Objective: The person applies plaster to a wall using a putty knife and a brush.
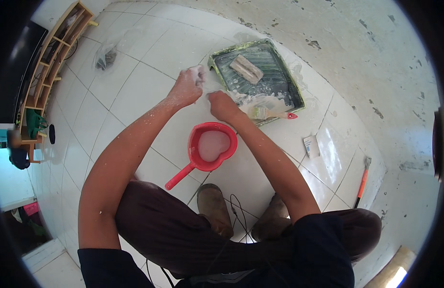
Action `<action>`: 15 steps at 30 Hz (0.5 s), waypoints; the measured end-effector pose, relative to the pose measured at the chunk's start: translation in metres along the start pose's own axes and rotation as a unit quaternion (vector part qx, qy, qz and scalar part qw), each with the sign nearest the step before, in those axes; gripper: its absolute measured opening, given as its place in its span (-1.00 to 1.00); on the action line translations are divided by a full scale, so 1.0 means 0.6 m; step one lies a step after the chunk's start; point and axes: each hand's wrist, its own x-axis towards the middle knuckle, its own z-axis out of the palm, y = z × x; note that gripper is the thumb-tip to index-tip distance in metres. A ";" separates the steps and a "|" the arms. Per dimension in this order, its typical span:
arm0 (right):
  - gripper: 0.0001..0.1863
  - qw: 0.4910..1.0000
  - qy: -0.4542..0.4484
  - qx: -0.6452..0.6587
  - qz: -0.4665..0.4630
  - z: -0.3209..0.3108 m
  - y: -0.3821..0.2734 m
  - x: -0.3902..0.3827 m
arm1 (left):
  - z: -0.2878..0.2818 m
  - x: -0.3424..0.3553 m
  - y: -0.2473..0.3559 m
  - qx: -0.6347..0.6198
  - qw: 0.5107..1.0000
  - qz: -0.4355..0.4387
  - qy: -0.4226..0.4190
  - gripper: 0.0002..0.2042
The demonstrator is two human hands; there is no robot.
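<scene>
My left hand (187, 86) is closed, its fingers coated with white paste or powder. Just to its right, my right hand (225, 106) is curled into a fist by the tray's near-left corner. Something pale and whitish shows between the two hands, too blurred to name. Below them on the floor stands a red heart-shaped dipper (210, 167) holding milky liquid (213, 145). The black paint tray (275, 72), its rim smeared yellow-green, carries a flat worn block (246, 69) and white paste (274, 102). A paintbrush (270, 114) with a red-tipped handle lies across its near edge.
A small white packet or card (311, 147) lies right of the tray. An orange-handled tool (362, 181) rests near the stained wall (366, 53). Crumpled clear plastic (105, 57) is on the tiles at far left, before a wooden shelf unit (48, 65). My boots (215, 209) are below the dipper.
</scene>
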 end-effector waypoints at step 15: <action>-0.76 0.978 -0.123 -0.168 -0.018 0.056 -0.024 0.031 | -0.002 -0.022 -0.058 0.102 0.986 0.128 -0.026 -0.76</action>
